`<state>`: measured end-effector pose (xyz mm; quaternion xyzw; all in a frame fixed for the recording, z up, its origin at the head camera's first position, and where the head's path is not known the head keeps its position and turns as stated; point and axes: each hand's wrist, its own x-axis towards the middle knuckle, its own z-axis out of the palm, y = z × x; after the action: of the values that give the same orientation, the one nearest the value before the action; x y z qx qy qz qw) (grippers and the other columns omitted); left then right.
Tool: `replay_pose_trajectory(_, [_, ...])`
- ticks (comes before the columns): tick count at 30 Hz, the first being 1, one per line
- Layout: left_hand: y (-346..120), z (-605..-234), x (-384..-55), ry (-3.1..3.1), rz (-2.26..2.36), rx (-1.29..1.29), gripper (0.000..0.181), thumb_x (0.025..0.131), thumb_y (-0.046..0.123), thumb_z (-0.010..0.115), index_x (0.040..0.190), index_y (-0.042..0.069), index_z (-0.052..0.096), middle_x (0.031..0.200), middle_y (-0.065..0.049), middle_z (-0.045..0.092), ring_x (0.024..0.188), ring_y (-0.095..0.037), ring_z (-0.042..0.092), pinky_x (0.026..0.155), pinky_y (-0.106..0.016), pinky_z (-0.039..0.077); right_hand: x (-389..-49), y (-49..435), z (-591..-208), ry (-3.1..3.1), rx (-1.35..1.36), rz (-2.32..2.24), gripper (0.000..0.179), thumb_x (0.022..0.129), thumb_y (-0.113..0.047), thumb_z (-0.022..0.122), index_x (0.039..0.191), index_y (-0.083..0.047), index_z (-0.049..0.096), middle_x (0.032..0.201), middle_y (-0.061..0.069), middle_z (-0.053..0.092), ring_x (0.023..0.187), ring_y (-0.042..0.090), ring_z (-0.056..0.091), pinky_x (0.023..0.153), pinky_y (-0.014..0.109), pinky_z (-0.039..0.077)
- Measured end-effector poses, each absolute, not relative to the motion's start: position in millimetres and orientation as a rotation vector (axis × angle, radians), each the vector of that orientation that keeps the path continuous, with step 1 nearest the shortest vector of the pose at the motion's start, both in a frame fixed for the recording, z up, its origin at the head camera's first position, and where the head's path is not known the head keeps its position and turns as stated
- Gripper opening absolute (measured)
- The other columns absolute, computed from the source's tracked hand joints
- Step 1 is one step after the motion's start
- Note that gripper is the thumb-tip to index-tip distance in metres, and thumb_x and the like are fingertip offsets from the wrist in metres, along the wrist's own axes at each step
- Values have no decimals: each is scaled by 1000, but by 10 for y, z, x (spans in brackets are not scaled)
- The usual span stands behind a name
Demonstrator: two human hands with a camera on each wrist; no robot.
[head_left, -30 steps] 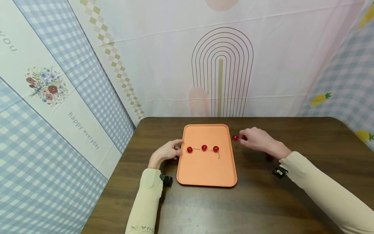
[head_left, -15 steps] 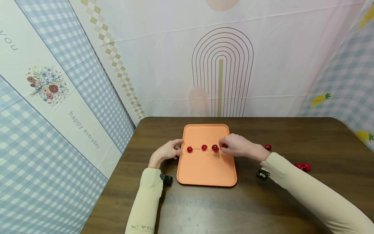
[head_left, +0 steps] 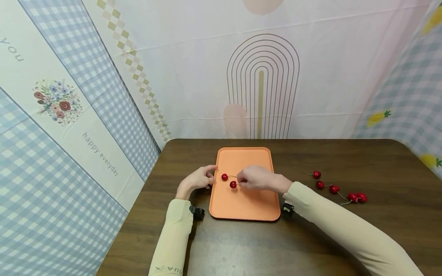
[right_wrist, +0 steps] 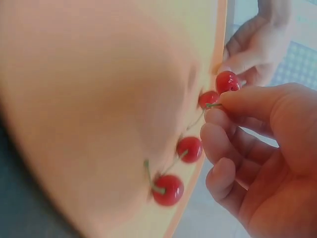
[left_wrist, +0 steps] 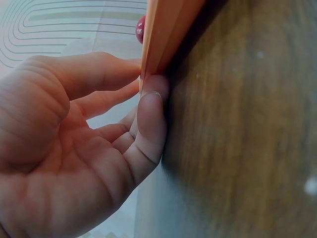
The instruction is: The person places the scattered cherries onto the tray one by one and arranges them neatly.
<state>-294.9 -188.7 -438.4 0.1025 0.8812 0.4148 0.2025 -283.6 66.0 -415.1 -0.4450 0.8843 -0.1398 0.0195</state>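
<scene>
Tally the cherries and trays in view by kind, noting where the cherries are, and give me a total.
Cherries: 9 (3 lying on the tray, 1 held in the right hand, 5 on the table)
Tray: 1
Total: 10

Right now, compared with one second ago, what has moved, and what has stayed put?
The right hand has moved left, from beside the tray to above it, carrying its pinched cherry along. Nothing was let go. More cherries show on the table, uncovered by the right arm. The left hand, the tray and the three cherries lying on it stayed put.
</scene>
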Motion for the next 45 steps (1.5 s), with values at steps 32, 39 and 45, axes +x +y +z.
replay_pose_trajectory(32, [-1891,-4403,-2963,2490,1131,296,57,94,3,57,148,12,43,91,-10,62,72,-17,59,65,-28,52,-2858,475,-4190,2700,-1183,-457,15,90,-17,66,76,-18,63,71,-7,58,61,7,48,57,22,38])
replay_pose_trajectory(39, [-1904,-4384,-2950,2477,1142,298,58,94,2,56,150,12,41,92,-10,62,73,-16,58,65,-28,51,-2876,752,-4032,2707,-1195,-605,12,92,-13,65,80,-16,65,70,-6,57,59,6,47,58,21,39])
replay_pose_trajectory(45, [-1884,-4377,-2952,2462,1153,294,58,94,2,57,149,12,41,91,-10,61,70,-16,57,64,-27,50,-2913,1023,-3966,2757,-1135,-654,8,91,-14,66,83,-17,66,71,-6,60,62,6,50,59,23,42])
